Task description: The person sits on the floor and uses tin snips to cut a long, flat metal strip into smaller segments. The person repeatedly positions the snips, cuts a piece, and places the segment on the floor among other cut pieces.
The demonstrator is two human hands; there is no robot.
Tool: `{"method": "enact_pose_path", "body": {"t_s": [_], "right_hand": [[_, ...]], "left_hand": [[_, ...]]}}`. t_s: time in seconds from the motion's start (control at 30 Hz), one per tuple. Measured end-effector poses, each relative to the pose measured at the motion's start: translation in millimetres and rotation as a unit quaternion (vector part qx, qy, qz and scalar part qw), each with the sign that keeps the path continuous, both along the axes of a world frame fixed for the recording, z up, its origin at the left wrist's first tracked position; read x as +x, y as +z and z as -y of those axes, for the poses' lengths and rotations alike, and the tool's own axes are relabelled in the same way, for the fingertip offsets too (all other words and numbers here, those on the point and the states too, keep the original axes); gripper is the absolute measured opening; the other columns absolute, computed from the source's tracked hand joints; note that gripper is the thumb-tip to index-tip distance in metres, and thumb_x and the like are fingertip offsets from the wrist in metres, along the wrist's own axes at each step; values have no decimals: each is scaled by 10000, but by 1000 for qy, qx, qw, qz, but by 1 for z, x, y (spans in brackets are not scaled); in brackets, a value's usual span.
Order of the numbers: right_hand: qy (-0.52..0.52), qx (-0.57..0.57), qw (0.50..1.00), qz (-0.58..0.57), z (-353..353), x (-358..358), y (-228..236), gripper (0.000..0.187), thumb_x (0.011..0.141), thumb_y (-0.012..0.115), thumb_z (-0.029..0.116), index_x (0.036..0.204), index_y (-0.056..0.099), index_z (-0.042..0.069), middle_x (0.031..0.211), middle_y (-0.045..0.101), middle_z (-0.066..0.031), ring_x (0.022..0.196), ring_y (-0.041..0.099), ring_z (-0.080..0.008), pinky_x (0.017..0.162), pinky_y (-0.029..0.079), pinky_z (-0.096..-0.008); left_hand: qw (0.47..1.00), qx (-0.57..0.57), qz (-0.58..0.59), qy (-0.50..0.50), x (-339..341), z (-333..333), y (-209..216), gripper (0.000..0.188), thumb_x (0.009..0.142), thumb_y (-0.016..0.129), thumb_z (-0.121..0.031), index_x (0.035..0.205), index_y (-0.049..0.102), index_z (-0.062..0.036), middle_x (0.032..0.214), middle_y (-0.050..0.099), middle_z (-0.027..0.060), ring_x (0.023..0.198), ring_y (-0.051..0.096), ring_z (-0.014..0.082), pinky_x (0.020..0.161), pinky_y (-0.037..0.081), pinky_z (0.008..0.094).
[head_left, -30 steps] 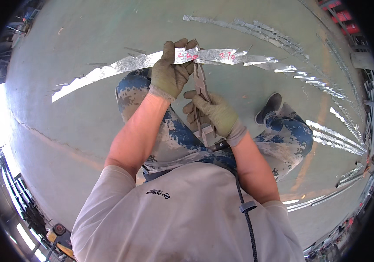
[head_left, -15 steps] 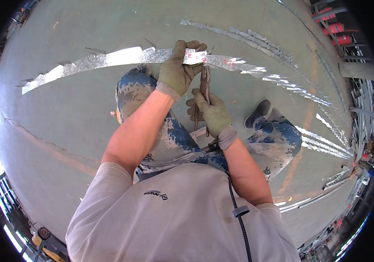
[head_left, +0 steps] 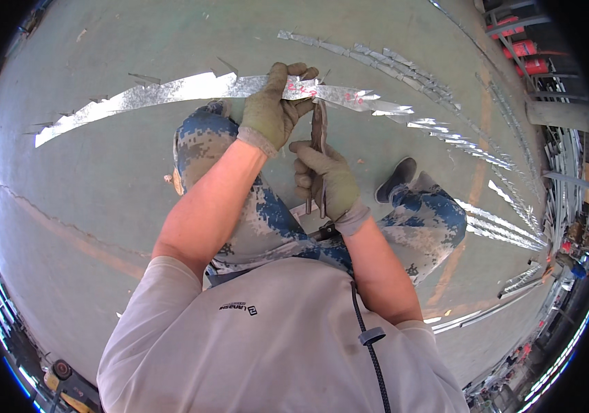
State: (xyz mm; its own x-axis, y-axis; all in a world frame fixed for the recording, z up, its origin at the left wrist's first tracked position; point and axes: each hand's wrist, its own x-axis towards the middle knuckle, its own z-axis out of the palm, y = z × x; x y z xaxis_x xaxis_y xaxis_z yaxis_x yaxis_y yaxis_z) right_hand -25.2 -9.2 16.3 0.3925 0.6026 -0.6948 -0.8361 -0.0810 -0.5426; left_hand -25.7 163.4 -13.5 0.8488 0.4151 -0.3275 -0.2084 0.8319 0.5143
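A long, curved strip of shiny sheet metal [head_left: 157, 95] with notched, bent-up tabs along it and red marks near its middle spans the view ahead of me. My left hand [head_left: 271, 110], in a worn olive glove, is closed on the strip near the red marks. Just below that spot, my gloved right hand [head_left: 330, 177] grips rusty brown metal snips [head_left: 318, 124] by the handles. The jaws point away from me and meet the strip's near edge beside my left fingers; whether they bite into the metal is too small to tell.
More notched metal strips [head_left: 377, 63] lie on the grey-green floor ahead and to the right, some fanned out beside my right leg [head_left: 422, 224]. Racks with red cylinders [head_left: 520, 48] stand at the far right. A small yellow and black machine [head_left: 64, 378] sits at the lower left.
My right fingers have closed further around the snips, and the handles have come closer together. My left hand keeps its hold on the strip. The whole view has shifted slightly.
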Motion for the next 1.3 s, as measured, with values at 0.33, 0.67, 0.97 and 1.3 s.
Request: {"method": "enact_pose_path", "body": {"t_s": [0.33, 0.67, 0.97, 1.3], "right_hand": [[17, -141, 988, 52, -21, -1, 10, 191, 925, 704, 166, 1063, 611, 73, 707, 492, 3, 516, 445, -92, 414, 324, -299], [180, -451, 761, 430, -25, 6, -31, 321, 908, 631, 223, 1137, 637, -2, 1020, 717, -223, 875, 700, -390, 747, 556, -470], [324, -529, 639, 454, -26, 15, 24, 402, 939, 562, 175, 1279, 619, -31, 1321, 658, -288, 1258, 625, -450, 1037, 510, -478], [294, -536, 672, 418, -14, 14, 8, 450, 938, 582, 240, 1328, 613, 17, 1346, 652, -268, 1280, 622, -421, 1072, 495, -470]], "left_hand": [[997, -21, -71, 19, 1, 2, 3, 425, 1118, 493, -309, 1311, 529, 68, 1313, 634, 216, 1156, 683, 292, 922, 665, 423], [994, -74, -76, 35, 8, 10, -15, 422, 1106, 517, -281, 1347, 514, 65, 1294, 634, 213, 1104, 692, 292, 887, 671, 419], [993, -45, -109, 18, 20, 16, -23, 349, 1051, 569, -229, 1291, 587, 24, 1273, 667, 173, 1125, 684, 295, 913, 644, 412], [996, -27, -90, 4, 19, 24, -25, 270, 1015, 615, -217, 1206, 647, -29, 1231, 684, 128, 1119, 675, 258, 913, 627, 394]]}}
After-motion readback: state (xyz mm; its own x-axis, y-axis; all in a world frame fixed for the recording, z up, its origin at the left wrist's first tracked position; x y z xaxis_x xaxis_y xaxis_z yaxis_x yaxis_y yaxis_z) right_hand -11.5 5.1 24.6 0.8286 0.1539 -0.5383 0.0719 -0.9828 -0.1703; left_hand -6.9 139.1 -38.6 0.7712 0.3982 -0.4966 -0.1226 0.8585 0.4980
